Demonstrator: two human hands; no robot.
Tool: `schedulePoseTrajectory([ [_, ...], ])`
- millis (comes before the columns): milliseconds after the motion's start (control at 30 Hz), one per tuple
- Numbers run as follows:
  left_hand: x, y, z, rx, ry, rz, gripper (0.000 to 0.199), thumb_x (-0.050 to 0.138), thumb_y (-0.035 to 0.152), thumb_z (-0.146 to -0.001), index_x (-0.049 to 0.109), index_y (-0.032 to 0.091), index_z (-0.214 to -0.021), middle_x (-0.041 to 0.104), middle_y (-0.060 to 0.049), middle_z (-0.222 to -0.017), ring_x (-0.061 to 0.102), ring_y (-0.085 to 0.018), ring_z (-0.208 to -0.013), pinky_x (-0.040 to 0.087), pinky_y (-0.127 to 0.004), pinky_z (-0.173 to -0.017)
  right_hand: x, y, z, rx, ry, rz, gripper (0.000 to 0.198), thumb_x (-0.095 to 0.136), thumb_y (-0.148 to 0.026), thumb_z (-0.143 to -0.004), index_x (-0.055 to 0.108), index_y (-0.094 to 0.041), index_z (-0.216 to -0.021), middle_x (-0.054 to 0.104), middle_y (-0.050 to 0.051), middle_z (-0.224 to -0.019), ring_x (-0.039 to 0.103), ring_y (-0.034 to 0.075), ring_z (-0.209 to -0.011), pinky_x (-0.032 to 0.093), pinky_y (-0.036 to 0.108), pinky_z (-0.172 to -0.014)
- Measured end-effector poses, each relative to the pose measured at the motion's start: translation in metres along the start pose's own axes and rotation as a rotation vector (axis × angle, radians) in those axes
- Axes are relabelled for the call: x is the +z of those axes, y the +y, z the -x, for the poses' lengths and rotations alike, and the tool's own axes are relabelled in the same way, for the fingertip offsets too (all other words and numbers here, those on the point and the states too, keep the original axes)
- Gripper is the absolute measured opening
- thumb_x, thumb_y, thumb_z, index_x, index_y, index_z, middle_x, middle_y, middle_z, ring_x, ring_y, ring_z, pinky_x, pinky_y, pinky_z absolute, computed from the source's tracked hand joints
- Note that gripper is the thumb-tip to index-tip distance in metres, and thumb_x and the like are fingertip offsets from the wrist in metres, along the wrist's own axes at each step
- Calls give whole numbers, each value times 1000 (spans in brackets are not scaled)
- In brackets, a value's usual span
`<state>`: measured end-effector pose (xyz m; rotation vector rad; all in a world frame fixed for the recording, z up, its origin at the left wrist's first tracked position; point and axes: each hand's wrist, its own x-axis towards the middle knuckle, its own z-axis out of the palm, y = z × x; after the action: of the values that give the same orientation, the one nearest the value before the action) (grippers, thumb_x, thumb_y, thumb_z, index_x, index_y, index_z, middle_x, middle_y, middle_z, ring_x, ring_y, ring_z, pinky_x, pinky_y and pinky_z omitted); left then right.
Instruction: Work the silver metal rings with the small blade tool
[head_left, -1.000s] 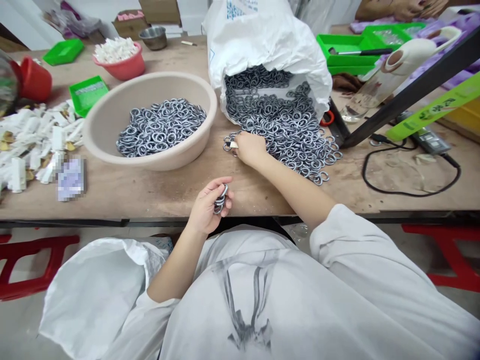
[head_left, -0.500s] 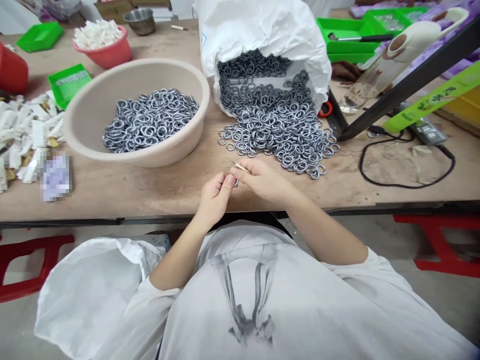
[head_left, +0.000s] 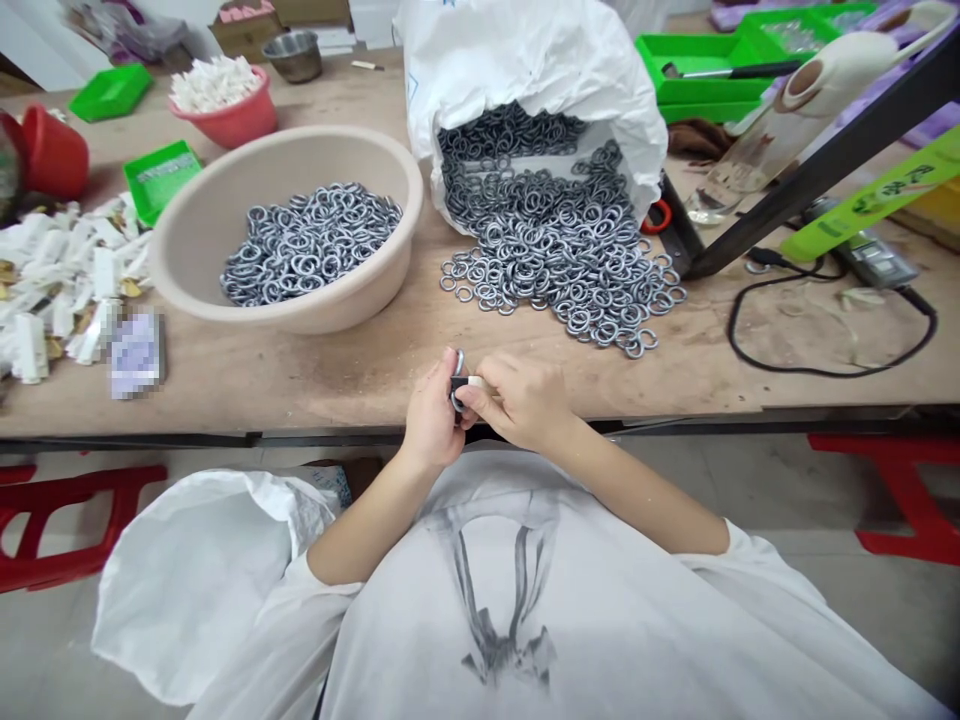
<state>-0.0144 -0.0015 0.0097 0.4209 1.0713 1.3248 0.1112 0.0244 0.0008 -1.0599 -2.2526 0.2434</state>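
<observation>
My left hand (head_left: 431,415) is closed on a grey ring (head_left: 460,358), held upright just over the table's front edge. My right hand (head_left: 529,400) pinches a small tool (head_left: 475,381) with a pale part and a black part; its black part lies across the ring, and the fingers hide the rest. Beyond my hands, a heap of similar grey rings (head_left: 555,260) spills from a white sack (head_left: 525,60). Left of it stands a beige basin (head_left: 180,290) with more rings inside.
White pieces (head_left: 64,270) lie piled at the left, near a green tray (head_left: 161,180) and a pink bowl (head_left: 232,125). A black post (head_left: 810,170), a bottle (head_left: 757,150) and a cable (head_left: 795,372) are at the right. An open white bag (head_left: 195,580) is below the table.
Both hands have come closer to the table edge. My left hand has turned, bringing the ring upright, and the tool's black part is now against it. The view has shifted slightly left.
</observation>
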Motion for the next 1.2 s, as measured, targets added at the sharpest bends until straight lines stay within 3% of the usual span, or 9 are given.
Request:
schedulePoseTrajectory([
  [300,-3,-5,-1,31,-11,-58,49,68,58,-81,42,20,-63,38,7,-45,33,-6,-34,22,-19,-33,-4,-2,-1,58,-120,-56,58,28,-62,-101,57,-20,-73,60,5,-72,48,17,-66,25,32,-62],
  [467,-9,-7,5,18,-197,-42,53,70,56,-81,39,19,-59,37,6,-48,31,-5,-37,24,-18,-34,-5,32,-20,345,21,-91,54,27,-57,-103,53,-22,-72,57,3,-66,50,18,-64,29,30,-61],
  [533,-12,-5,5,-7,-207,-8,52,71,54,-80,38,19,-59,38,6,-50,31,-5,-38,25,-18,-35,-5,46,-38,422,-25,16,52,32,-57,-102,57,-21,-73,61,4,-69,53,19,-67,30,30,-62],
  [633,-17,2,0,-41,-149,42,45,73,50,-80,46,18,-64,41,6,-53,35,-5,-41,27,-17,-36,3,55,-71,366,-162,208,39,50,-55,-97,67,-20,-95,71,9,-95,63,24,-83,36,31,-67],
  [733,-22,12,-6,-69,-121,77,29,74,40,-78,59,16,-82,43,7,-56,41,-6,-43,30,-16,-36,19,55,-102,284,-299,334,34,60,-42,-94,67,-17,-116,70,15,-118,66,30,-100,42,33,-75],
  [867,-34,23,-15,-91,-68,145,20,71,31,-76,60,18,-87,43,7,-56,50,-8,-49,35,-15,-37,32,57,-121,274,-368,363,28,52,-27,-97,68,-12,-115,68,21,-122,66,31,-104,44,36,-80],
  [933,-40,25,-19,-75,-38,131,23,71,36,-76,57,18,-81,47,6,-58,53,-9,-51,37,-16,-38,27,58,-117,283,-362,256,25,51,-27,-97,69,-13,-107,70,18,-115,66,28,-99,43,35,-78],
  [1067,-43,20,-28,140,-24,-112,33,79,43,-72,60,18,-81,53,5,-64,47,-6,-47,28,-16,-34,0,48,-88,229,-439,-191,31,45,-35,-100,63,-17,-83,68,5,-85,58,17,-78,39,28,-71],
  [1200,-34,8,-28,205,-189,-323,43,77,57,-75,65,16,-80,50,4,-60,41,-4,-44,25,-16,-36,-17,28,-62,211,-439,-489,37,47,-43,-97,53,-19,-70,58,0,-72,51,13,-70,36,26,-66],
])
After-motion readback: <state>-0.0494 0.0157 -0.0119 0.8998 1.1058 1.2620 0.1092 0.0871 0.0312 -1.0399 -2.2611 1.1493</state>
